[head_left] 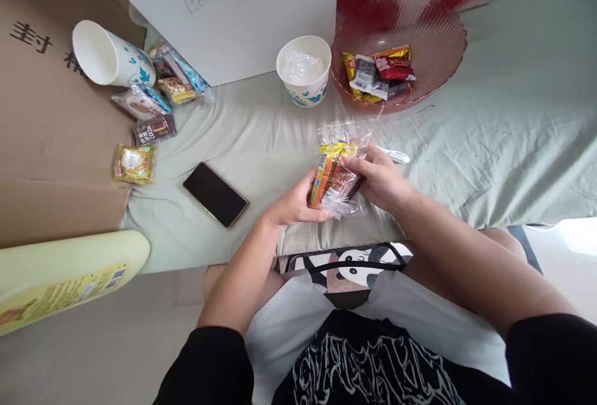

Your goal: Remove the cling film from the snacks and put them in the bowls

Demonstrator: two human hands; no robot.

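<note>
Left hand (296, 201) and right hand (383, 180) are kinda half-curled, gripping a clear snack bag (334, 175), phone (216, 194) left of them on green cloth (254, 134).

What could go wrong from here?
Snack packets in the clear bag between left hand and right hand might slide out if an end is open; I can't tell. The upright cup beyond could be knocked over, spilling its clear plastic. The cup on its side, by the wrapped snacks, might roll.
</note>
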